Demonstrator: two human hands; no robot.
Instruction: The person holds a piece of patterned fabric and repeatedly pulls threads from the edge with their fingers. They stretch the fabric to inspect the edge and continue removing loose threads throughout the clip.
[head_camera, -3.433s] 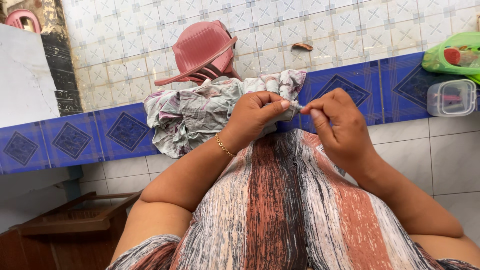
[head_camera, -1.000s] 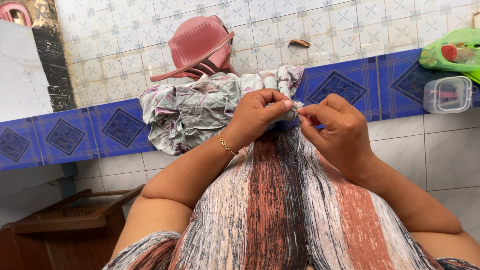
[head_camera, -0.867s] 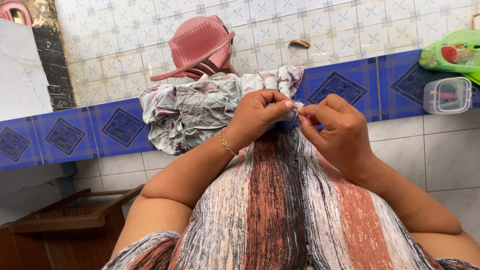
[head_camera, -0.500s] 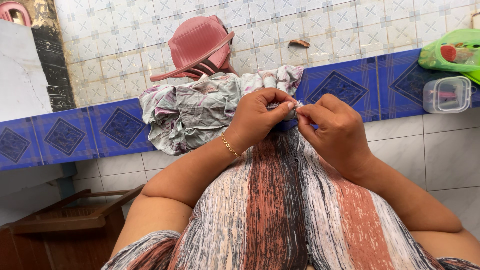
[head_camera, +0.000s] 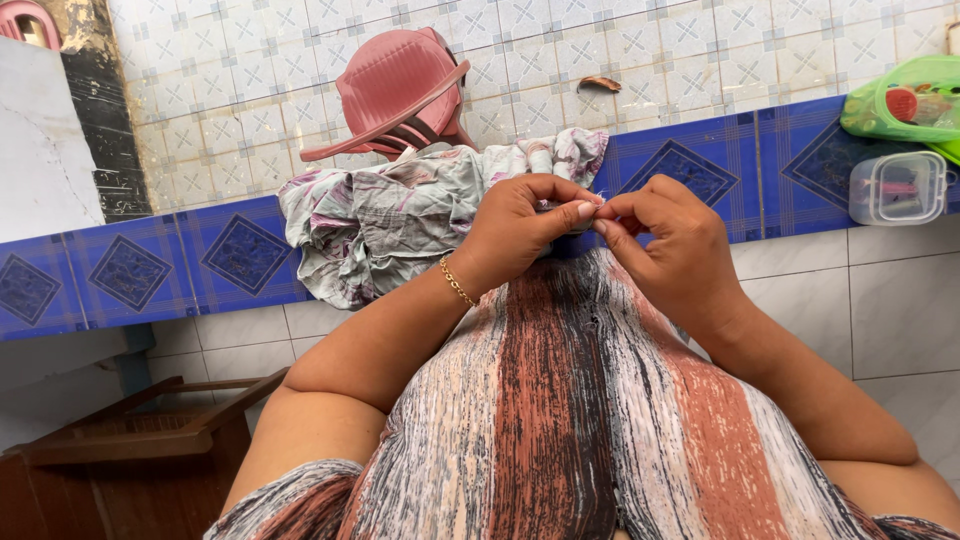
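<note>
A crumpled floral cloth in grey, pink and white (head_camera: 400, 215) lies bunched across my lap, spilling to the left. My left hand (head_camera: 520, 230), with a thin gold bracelet at the wrist, pinches an edge of the cloth between thumb and fingers. My right hand (head_camera: 665, 245) meets it fingertip to fingertip, thumb and forefinger pinched on something too small to make out; a thin pale thread shows at the fingertips. A striped brown, grey and cream garment (head_camera: 580, 420) covers my body below the hands.
A pink plastic chair (head_camera: 395, 85) lies on the tiled floor beyond the cloth. A clear plastic box (head_camera: 895, 188) and a green plastic container (head_camera: 900, 100) sit at the right. A wooden stool (head_camera: 130, 430) stands at lower left. A blue patterned tile band (head_camera: 150, 270) crosses the floor.
My two hands have drawn a little closer together at the fingertips. The cloth and everything else stay where they were.
</note>
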